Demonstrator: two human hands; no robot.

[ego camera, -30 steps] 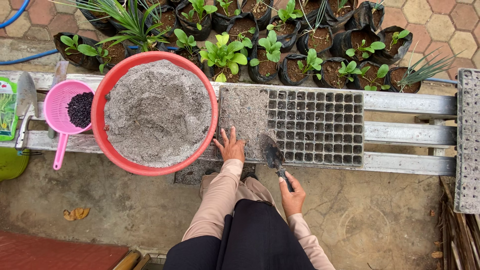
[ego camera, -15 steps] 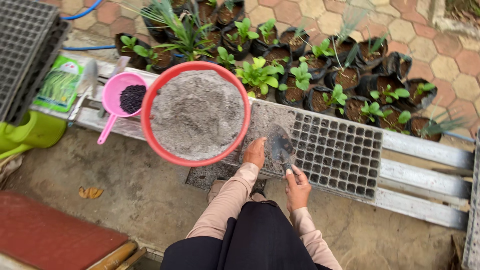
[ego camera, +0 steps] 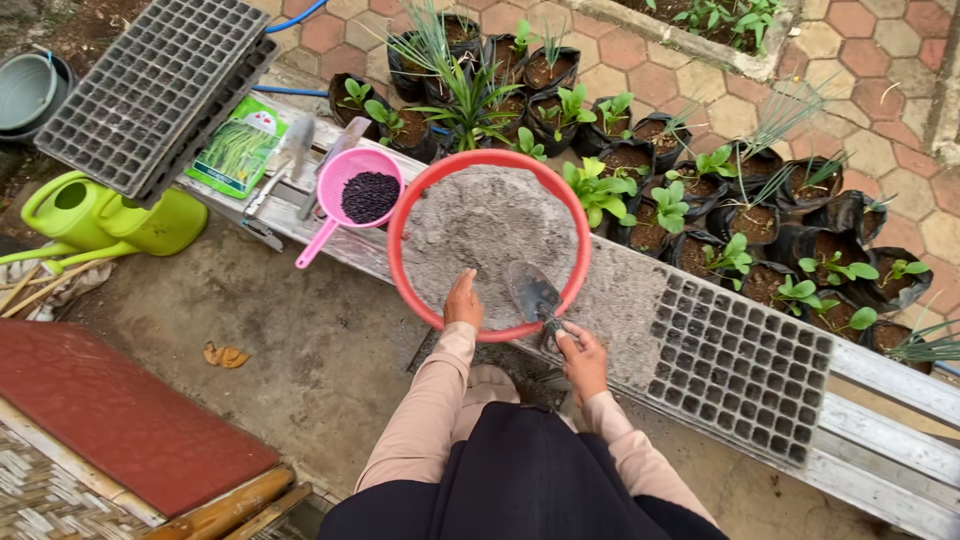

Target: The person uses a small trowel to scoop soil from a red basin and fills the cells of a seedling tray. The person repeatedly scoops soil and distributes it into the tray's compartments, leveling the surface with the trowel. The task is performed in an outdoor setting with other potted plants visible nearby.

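Head view looks straight down on a person at a bench of pale planks [ego camera: 890, 375]. Their left hand [ego camera: 463, 303] rests with loose fingers on the near rim of a red basin [ego camera: 400, 215] heaped with grey soil mix [ego camera: 480, 225], seemingly to steady it. Their right hand [ego camera: 581, 355] is clenched round the handle of a small trowel [ego camera: 533, 293], blade tipped into the mix. A black seedling tray [ego camera: 745, 365] lies just beside the basin, its near cells already grey with soil. A pink strainer [ego camera: 360, 185] of dark seeds sits on the basin's other side.
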